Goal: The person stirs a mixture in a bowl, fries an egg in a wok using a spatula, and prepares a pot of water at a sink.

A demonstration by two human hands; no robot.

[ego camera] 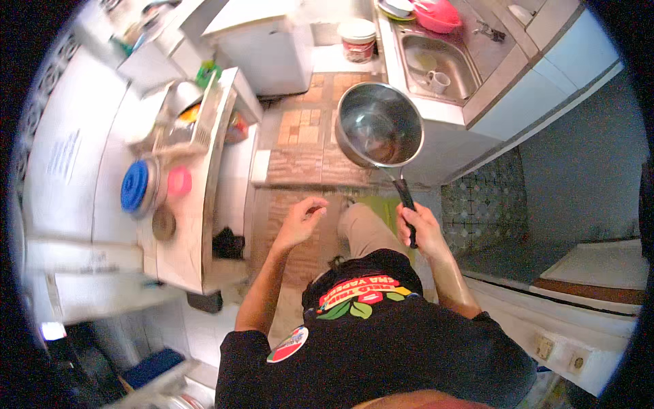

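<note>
My right hand [423, 227] grips the black handle [405, 204] of a metal saucepan [380, 125]. The pan is held out in front of me above the floor, its open top facing up towards the camera. Its inside looks shiny, and whether any liquid lies in it I cannot tell. On the other side, my left hand [302, 220] hangs in the air with curled fingers and no object visible in it. It is over the floor, between the wooden counter and my leg.
A steel sink [460, 82] with a white mug [438, 82] is ahead right, beside a pink basin [438, 14]. A lidded bucket [356, 41] stands ahead. Along the left, a wooden counter [186, 245] bears a blue-lidded container [135, 186] and a dish rack [179, 125]. A floor step [311, 185] crosses ahead.
</note>
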